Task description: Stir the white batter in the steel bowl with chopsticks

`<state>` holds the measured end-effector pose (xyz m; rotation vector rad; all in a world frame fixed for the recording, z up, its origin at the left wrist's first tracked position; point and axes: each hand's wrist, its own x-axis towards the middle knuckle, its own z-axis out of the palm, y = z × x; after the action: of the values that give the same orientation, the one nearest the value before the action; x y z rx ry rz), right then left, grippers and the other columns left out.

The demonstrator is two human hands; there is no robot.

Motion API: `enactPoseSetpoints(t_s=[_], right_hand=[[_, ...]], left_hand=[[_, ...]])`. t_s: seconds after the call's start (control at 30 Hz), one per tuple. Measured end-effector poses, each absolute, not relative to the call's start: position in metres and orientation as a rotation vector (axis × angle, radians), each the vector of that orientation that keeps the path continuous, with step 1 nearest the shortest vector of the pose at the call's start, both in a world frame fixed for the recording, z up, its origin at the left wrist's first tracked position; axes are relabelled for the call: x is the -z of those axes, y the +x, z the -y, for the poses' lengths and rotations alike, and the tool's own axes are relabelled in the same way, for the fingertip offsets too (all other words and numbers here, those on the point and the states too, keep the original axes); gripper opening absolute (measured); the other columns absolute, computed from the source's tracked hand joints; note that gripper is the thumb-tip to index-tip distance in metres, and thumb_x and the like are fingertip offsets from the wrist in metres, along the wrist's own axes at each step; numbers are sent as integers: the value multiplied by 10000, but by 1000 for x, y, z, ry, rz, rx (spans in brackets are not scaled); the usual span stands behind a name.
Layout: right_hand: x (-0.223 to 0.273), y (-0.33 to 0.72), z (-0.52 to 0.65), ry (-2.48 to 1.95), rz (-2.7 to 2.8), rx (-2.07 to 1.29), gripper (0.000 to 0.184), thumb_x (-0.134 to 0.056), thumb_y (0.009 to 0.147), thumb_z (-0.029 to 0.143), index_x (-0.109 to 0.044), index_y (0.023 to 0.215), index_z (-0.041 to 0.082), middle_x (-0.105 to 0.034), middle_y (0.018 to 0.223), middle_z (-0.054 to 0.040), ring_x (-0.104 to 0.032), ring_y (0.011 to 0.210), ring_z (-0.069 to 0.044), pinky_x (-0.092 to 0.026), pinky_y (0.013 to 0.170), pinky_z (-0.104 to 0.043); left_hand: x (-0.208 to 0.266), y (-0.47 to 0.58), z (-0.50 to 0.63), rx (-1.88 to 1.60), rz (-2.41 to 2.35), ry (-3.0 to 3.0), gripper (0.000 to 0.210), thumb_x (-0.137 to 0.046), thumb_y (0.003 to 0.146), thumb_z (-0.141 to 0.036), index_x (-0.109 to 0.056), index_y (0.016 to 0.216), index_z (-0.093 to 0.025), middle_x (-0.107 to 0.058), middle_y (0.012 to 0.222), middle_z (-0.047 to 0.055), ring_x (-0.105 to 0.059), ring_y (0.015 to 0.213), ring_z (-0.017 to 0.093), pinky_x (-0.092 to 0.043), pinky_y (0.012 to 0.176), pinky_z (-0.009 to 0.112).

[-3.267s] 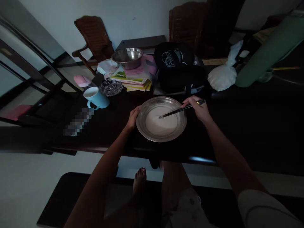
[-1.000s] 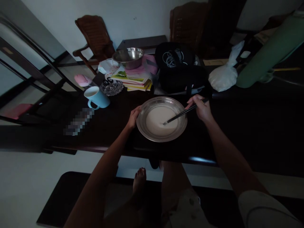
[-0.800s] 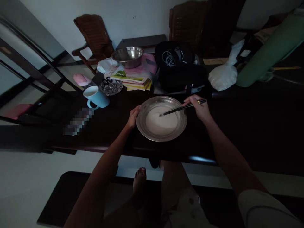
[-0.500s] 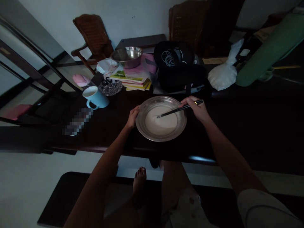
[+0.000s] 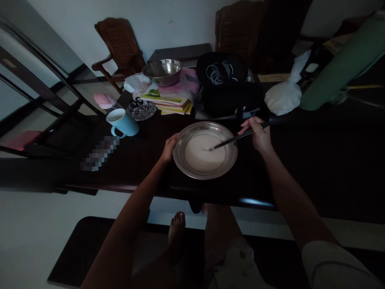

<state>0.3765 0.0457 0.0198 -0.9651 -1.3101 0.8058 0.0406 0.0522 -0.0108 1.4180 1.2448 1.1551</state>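
Right hand (image 5: 258,136) pinches chopsticks (image 5: 237,139) angled into batter; left hand (image 5: 169,148) grips the metal plate (image 5: 192,170) rim.

The wide dish (image 5: 180,160) is brushed metal with a dull sheen; its contents (image 5: 204,154) look smooth, white and matt. The chopsticks (image 5: 237,139) are dark and glossy. The bench (image 5: 135,168) is dark polished wood. The mug (image 5: 123,122) is glazed blue ceramic.
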Motion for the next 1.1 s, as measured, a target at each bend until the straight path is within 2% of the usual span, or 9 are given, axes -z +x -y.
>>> enactPoseSetpoints(t_s=[0.07, 0.27, 0.43, 0.63, 0.8, 0.87, 1.0, 1.1], right_hand=[[-19, 375, -45, -948, 1331, -849, 455, -561, 894, 646, -686, 746, 235, -661, 550, 11, -638, 515, -150, -547, 618, -324], [-21, 371, -41, -955, 1457, -885, 426, -594, 878, 641, -718, 821, 237, -733, 700, -14, -715, 694, -182, -570, 724, -348], [-21, 377, -44, -994, 1336, -822, 466, -535, 896, 667, -683, 771, 243, -657, 563, 8, -648, 535, -166, -552, 642, -344], [-22, 370, -40, -975, 1475, -897, 453, -599, 853, 675, -717, 828, 239, -742, 708, -17, -722, 722, -200, -568, 733, -360], [-19, 375, -43, -965, 1349, -859, 453, -560, 893, 648, -686, 760, 234, -683, 582, 6, -660, 551, -160, -544, 615, -318], [-19, 374, -43, -941, 1387, -902, 450, -566, 891, 646, -694, 764, 235, -697, 595, 2, -666, 562, -160, -554, 630, -321], [-20, 370, -41, -961, 1479, -911, 450, -598, 858, 668, -720, 794, 240, -750, 711, -18, -726, 719, -193, -583, 738, -353], [-20, 372, -43, -962, 1387, -863, 458, -583, 866, 673, -699, 761, 242, -715, 624, -2, -706, 630, -183, -576, 678, -342]], left_hand=[[10, 41, -52, -1152, -1255, 1429, 399, -581, 795, -461, -739, 993, -153, -759, 977, 79, -652, 1020, 285, -526, 860, 363], [5, 43, -50, -1169, -1223, 1430, 377, -578, 792, -457, -730, 949, -150, -754, 999, 94, -635, 1098, 307, -519, 896, 372], [6, 43, -50, -1155, -1246, 1411, 399, -586, 790, -473, -723, 971, -145, -750, 1003, 102, -638, 1093, 312, -505, 926, 398], [7, 42, -51, -1169, -1234, 1403, 430, -582, 782, -475, -729, 994, -131, -754, 1028, 102, -639, 1089, 307, -504, 925, 385], [7, 42, -51, -1156, -1252, 1411, 415, -589, 784, -473, -724, 985, -136, -749, 1023, 102, -635, 1077, 303, -499, 911, 382], [8, 42, -51, -1163, -1257, 1409, 409, -589, 778, -476, -723, 970, -141, -749, 1014, 99, -633, 1077, 305, -498, 910, 384], [9, 42, -52, -1184, -1250, 1414, 396, -588, 772, -472, -723, 958, -149, -748, 1017, 96, -627, 1093, 305, -491, 927, 384], [8, 42, -51, -1165, -1243, 1421, 396, -583, 784, -468, -725, 975, -152, -745, 1021, 92, -632, 1069, 290, -487, 925, 379]])
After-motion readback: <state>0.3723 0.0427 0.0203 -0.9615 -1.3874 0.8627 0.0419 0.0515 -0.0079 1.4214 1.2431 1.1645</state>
